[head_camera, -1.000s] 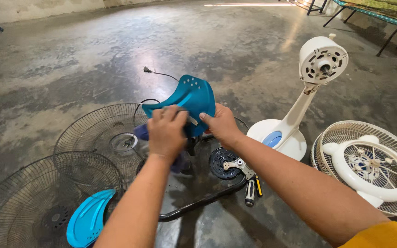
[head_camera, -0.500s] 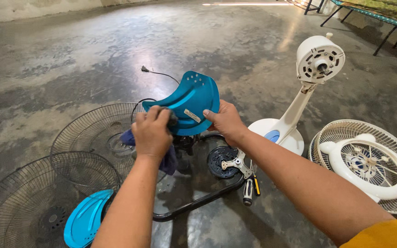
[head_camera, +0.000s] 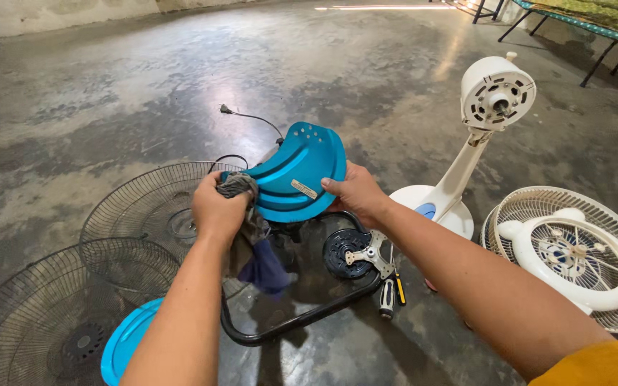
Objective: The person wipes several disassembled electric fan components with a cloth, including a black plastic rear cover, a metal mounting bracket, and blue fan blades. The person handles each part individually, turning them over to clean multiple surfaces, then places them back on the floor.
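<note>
Nearest, at the lower left, a second blue blade [head_camera: 126,339] lying flat on the floor [head_camera: 109,93] against a dark wire grille [head_camera: 44,307], with another grille [head_camera: 144,200] just beyond it. Between the forearms, a bent black tube [head_camera: 302,318] on the concrete, a screwdriver [head_camera: 388,297] just beside its end and a black motor hub [head_camera: 345,251] near that. Above these, held clear of the floor: the blue fan blade [head_camera: 298,179], pinched at its right edge by the right hand [head_camera: 355,193], thumb on the ribbed inner face beside a small pale sticker. Left hand [head_camera: 216,207] clenched round a bunched grey-and-blue cloth [head_camera: 252,236], pressed to the blade's left end, loose tail hanging down. Looks like mid-wipe, cloth working the narrower root end. By the look of it, a further stroke would call for a steady pinch from the right hand and the cloth drawn along the curved ribs toward the broad end, or the blade turned over to reach the back. Long axis running from lower left to upper right, the narrow end toward the left hand and the broad rounded end with its row of small holes pointing up and away; concave face tilted toward the camera. Farther right, a white fan stand [head_camera: 459,179] upright with bare motor head, and a white grille [head_camera: 574,257] lying flat beside it. Beyond the blade, a cord's plug [head_camera: 224,109] on the floor.
</note>
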